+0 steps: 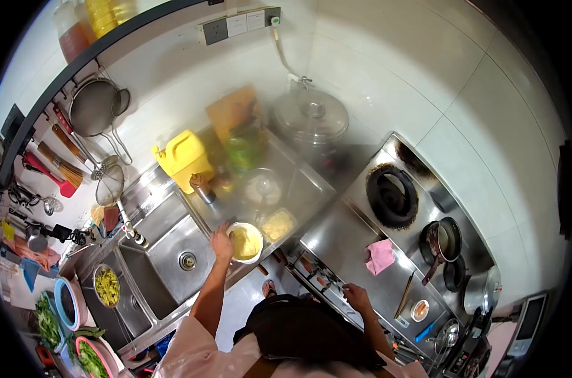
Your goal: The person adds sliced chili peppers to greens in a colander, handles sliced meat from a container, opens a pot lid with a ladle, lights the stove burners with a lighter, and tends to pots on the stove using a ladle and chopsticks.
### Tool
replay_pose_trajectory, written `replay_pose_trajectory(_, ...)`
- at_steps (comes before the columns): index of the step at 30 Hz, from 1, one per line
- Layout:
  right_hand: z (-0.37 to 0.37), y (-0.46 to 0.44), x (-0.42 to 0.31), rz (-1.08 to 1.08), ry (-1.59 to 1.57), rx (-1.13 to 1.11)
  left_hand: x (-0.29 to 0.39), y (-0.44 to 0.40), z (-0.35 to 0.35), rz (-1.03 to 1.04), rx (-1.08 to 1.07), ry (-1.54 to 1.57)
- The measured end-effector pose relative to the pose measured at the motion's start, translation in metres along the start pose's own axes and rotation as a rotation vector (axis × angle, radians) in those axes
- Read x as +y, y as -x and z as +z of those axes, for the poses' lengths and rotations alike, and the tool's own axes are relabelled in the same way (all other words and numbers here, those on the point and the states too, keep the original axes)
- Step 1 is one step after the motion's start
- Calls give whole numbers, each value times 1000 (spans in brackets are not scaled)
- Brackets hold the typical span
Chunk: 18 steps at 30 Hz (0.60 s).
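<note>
Left grip (222, 242): yours is grasping the bowl (253, 259) at its sink-side rim.
Bowl: upright, yellow stuff inside, at the near edge of the left desk (314, 183); well apart from your right grip (358, 297).
Right grip: fingers partly curled, by the front edge of the right desk (339, 233); you can't tell if it holds anything.
Left desk: steel; pale food (278, 225) just beside the bowl; brown bottle (202, 189) and yellow jug (186, 162) behind; far part hazy.
Right desk: steel; pink cloth (380, 257), sticks (404, 296).
Sink (157, 252): steel, to your left, colander of green-yellow food in it.
Stove (387, 183): ahead right, pan (448, 240) near it.
Wall (374, 57): white tile, sockets (242, 25) up high, strainers (96, 107) hanging left.
Floor (232, 318): pale, below you.
</note>
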State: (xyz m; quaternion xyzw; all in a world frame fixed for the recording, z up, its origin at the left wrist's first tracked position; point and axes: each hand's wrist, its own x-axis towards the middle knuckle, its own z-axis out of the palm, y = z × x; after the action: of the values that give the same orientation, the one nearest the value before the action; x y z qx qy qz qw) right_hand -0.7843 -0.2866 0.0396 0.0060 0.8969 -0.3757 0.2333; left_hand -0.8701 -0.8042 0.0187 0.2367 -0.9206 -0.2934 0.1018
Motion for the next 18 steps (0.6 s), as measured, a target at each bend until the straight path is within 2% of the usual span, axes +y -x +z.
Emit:
replay_pose_trajectory(9,6,11,19,-6,76,49,40,-5,-6,110,146,240)
replay_pose_trajectory(11,7,17,22,8,143,51,43,-3,-5,120,287,408)
replay_pose_trajectory(13,8,26,23,23,128,82,82,9,-32,50,294,542)
replay_pose_trajectory(14,9,30,25,-7,149,105,90,13,-34,117,338,552)
replay_pose_trajectory(16,11,38,28,59,132,103,120,22,-37,167,310,629)
replay_pose_trajectory(18,13,42,29,128,156,48,149,35,-37,234,173,622)
